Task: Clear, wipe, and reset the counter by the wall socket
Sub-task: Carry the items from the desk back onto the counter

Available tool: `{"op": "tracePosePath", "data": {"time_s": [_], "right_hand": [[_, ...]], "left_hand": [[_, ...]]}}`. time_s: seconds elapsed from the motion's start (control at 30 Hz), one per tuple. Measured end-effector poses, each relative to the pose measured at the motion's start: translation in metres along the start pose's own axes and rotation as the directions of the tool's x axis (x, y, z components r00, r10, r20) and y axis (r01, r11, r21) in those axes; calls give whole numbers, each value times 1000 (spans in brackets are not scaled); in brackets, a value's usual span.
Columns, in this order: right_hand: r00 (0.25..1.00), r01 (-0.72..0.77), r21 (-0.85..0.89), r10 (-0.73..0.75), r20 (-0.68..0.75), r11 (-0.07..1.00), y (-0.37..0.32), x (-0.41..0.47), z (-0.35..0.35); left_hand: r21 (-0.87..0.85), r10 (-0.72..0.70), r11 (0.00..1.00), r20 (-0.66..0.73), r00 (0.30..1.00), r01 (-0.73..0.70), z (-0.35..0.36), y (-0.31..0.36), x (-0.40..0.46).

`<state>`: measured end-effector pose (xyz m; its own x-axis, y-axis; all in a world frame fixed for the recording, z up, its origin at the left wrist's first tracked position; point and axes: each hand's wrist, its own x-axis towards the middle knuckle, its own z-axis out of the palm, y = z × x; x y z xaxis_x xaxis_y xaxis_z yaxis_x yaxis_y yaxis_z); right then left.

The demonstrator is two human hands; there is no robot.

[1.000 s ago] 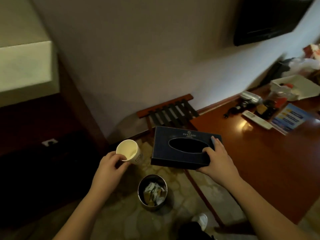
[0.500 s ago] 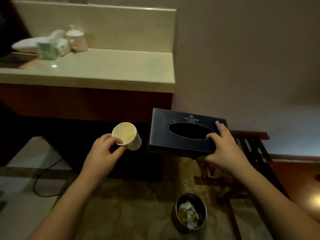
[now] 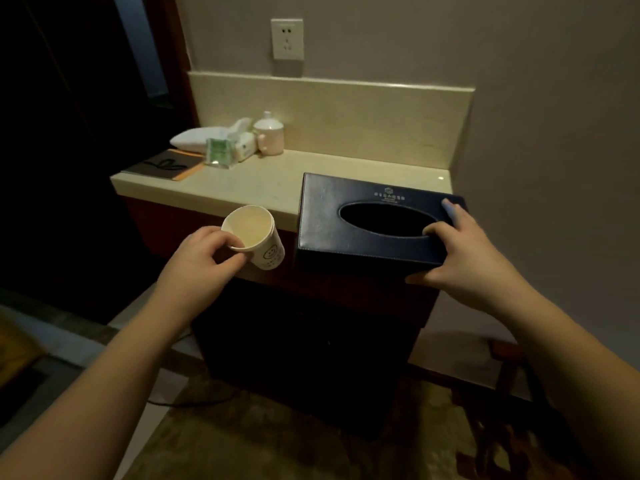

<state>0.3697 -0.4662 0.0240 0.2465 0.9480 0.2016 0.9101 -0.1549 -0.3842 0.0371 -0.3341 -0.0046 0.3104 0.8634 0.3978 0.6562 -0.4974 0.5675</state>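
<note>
My left hand (image 3: 202,256) grips a white paper cup (image 3: 256,239) by its rim; the cup looks empty and tilts toward me, just in front of the counter's edge. My right hand (image 3: 464,251) holds a dark blue tissue box (image 3: 349,220) by its right end, fingers hooked into the oval opening and thumb underneath. The box hovers over the front right part of the pale stone counter (image 3: 263,181). The wall socket (image 3: 287,38) sits above the backsplash.
At the counter's back left stand a lidded pink mug (image 3: 268,136), a green packet (image 3: 219,152), white packets and a folded white cloth (image 3: 199,138). A dark notebook (image 3: 162,165) lies at the left end. A wooden rack (image 3: 502,393) stands at lower right.
My view has swung left from the desk and bin to face the counter. Both hands carried the cup and tissue box along, and they now hang at the counter's front edge.
</note>
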Motion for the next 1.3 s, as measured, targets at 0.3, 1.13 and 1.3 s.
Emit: {"op": "tracePosePath", "data": {"time_s": [0.3,1.13,1.3], "right_hand": [[993,115,18,-115,-26,993,-11,137,1],[988,-91,-154,109,108,984,-37,345,63],[976,-151,-203,178,122,968,-46,378,76]], "left_hand": [[64,4,998,-84,996,2,1,-10,125],[319,-4,947,142,990,-42,25,-103,340],[341,28,935,205,978,-98,31,-118,371]]}}
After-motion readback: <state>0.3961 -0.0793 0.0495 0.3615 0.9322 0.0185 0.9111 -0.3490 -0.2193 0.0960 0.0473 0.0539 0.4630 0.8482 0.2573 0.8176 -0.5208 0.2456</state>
